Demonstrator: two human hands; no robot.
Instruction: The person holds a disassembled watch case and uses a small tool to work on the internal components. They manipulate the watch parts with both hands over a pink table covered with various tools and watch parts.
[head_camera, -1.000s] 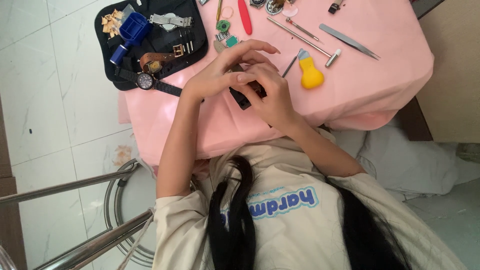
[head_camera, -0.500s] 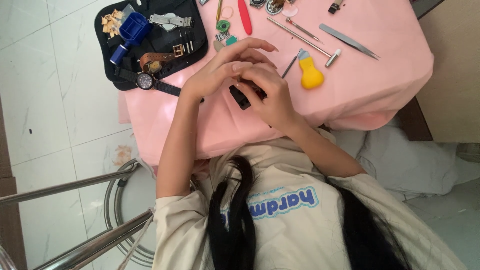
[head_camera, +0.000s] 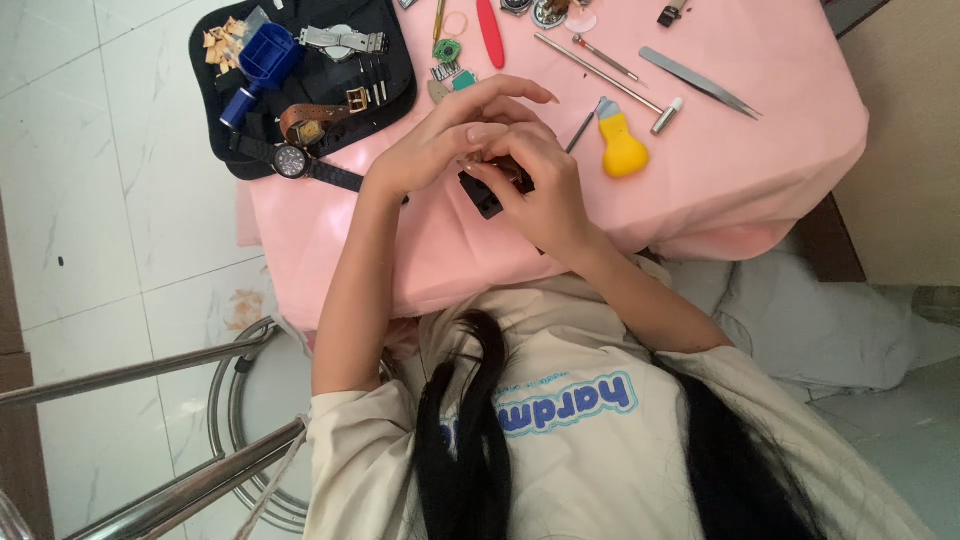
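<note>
Both my hands meet over the middle of the pink-covered table (head_camera: 760, 170). My left hand (head_camera: 432, 150) comes in from the left, its fingers curled over the top of a small dark watch (head_camera: 487, 192). From the right, my right hand (head_camera: 548, 195) grips the same watch, with a short piece of black strap sticking out below the fingers. The fingers hide most of the watch. A thin dark pin-like tool (head_camera: 579, 131) lies just beyond my right hand.
A black tool tray (head_camera: 392, 60) at the far left holds a blue holder (head_camera: 262, 58), a brown-strapped watch (head_camera: 312, 122) and a black watch (head_camera: 292, 160). A yellow-handled tool (head_camera: 622, 150), small hammer (head_camera: 610, 78), tweezers (head_camera: 700, 82) and red tool (head_camera: 491, 32) lie behind. A metal stool (head_camera: 235, 400) stands lower left.
My fingers have shifted slightly around the watch. The hands stay in the same place and nothing else on the table has moved.
</note>
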